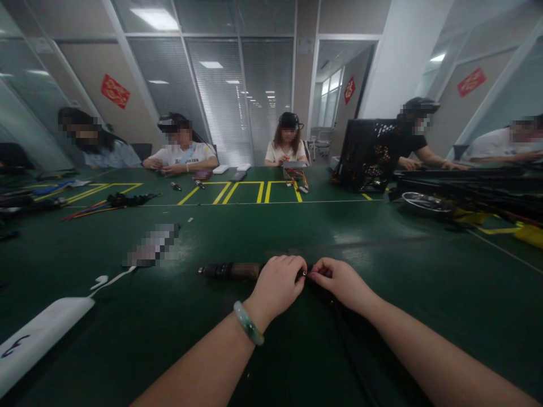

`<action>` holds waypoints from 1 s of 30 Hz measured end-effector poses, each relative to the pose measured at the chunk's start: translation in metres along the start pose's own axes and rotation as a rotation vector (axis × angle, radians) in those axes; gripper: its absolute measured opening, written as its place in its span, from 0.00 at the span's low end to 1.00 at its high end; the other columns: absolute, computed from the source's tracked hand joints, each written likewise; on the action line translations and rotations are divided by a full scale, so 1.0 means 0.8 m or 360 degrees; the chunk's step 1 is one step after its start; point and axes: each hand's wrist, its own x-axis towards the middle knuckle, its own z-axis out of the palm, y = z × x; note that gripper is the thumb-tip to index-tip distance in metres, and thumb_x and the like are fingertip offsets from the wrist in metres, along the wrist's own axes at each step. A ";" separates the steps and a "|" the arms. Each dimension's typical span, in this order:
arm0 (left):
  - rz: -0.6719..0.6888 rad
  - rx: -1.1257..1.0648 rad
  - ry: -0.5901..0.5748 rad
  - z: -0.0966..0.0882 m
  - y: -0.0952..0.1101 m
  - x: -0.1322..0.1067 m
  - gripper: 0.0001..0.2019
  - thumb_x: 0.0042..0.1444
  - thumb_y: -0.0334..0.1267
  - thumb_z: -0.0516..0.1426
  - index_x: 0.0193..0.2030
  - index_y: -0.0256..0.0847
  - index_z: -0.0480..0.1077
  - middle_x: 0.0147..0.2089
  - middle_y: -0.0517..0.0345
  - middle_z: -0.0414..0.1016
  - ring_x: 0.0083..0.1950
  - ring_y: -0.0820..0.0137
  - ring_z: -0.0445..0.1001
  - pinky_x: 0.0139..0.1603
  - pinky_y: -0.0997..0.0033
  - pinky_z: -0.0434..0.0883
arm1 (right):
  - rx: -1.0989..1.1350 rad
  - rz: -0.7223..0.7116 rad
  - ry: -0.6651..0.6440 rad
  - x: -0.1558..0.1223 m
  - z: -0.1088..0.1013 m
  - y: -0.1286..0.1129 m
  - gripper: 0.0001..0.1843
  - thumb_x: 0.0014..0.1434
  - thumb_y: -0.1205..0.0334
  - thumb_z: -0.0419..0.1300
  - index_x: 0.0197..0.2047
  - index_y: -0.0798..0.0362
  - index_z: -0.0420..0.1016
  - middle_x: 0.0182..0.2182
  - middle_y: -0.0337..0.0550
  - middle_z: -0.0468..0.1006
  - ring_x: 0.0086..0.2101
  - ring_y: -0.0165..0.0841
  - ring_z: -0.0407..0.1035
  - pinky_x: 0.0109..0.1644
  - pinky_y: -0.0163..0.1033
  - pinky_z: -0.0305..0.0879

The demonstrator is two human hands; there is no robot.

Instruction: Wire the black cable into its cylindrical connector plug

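Note:
A dark cylindrical tool (229, 271) lies across the green table in front of me, its black stepped end pointing left and a brownish section beside it. My left hand (280, 281), with a jade bangle (248, 323) at the wrist, is wrapped over its right end. Close by, my right hand (338, 278) pinches at that end with thumb and fingers; a tiny bright metal part shows between the two hands. What the right fingertips hold is too small to make out. A black cable (350, 345) runs from beneath the right hand toward me.
On the left, a white power bank (46, 333) is wired to a phone (153, 246). Cable bundles (127, 199) lie farther off. At the back right stands a black perforated case (360, 155), with dark parts (466, 189) beside it. Several people sit across the table.

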 end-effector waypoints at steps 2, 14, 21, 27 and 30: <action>0.0011 -0.0007 0.0008 0.000 -0.001 0.000 0.04 0.57 0.33 0.57 0.40 0.42 0.67 0.39 0.61 0.71 0.43 0.66 0.69 0.45 0.64 0.64 | 0.0001 0.0001 -0.0003 0.001 0.000 0.001 0.10 0.59 0.55 0.59 0.36 0.52 0.74 0.30 0.38 0.78 0.30 0.31 0.71 0.31 0.32 0.61; 0.0001 0.0011 -0.0028 0.004 -0.002 0.003 0.02 0.59 0.33 0.56 0.39 0.41 0.67 0.39 0.59 0.72 0.44 0.66 0.70 0.47 0.63 0.65 | -0.0255 -0.0015 0.0127 0.003 0.005 0.002 0.10 0.58 0.53 0.61 0.33 0.50 0.75 0.27 0.36 0.77 0.27 0.30 0.69 0.28 0.32 0.57; -0.0002 0.0022 -0.0016 0.002 0.000 0.003 0.04 0.58 0.32 0.56 0.39 0.42 0.66 0.39 0.58 0.72 0.43 0.65 0.71 0.46 0.63 0.66 | -0.0538 -0.0241 0.0334 -0.002 0.011 -0.013 0.02 0.57 0.63 0.61 0.33 0.51 0.75 0.36 0.40 0.74 0.32 0.30 0.68 0.34 0.33 0.60; 0.0063 0.0016 0.0029 0.005 -0.003 0.001 0.08 0.56 0.32 0.56 0.43 0.43 0.66 0.44 0.56 0.73 0.48 0.63 0.71 0.55 0.57 0.64 | -0.0608 -0.0324 0.0233 0.000 0.011 -0.019 0.03 0.58 0.69 0.60 0.36 0.53 0.72 0.37 0.42 0.73 0.35 0.32 0.69 0.39 0.34 0.62; 0.0191 0.0046 0.0177 0.006 -0.004 0.001 0.16 0.54 0.31 0.57 0.50 0.43 0.65 0.55 0.54 0.69 0.60 0.60 0.64 0.67 0.50 0.49 | -0.0642 -0.0301 0.0193 0.004 0.009 -0.020 0.04 0.57 0.70 0.60 0.37 0.54 0.72 0.36 0.41 0.74 0.36 0.32 0.69 0.40 0.34 0.62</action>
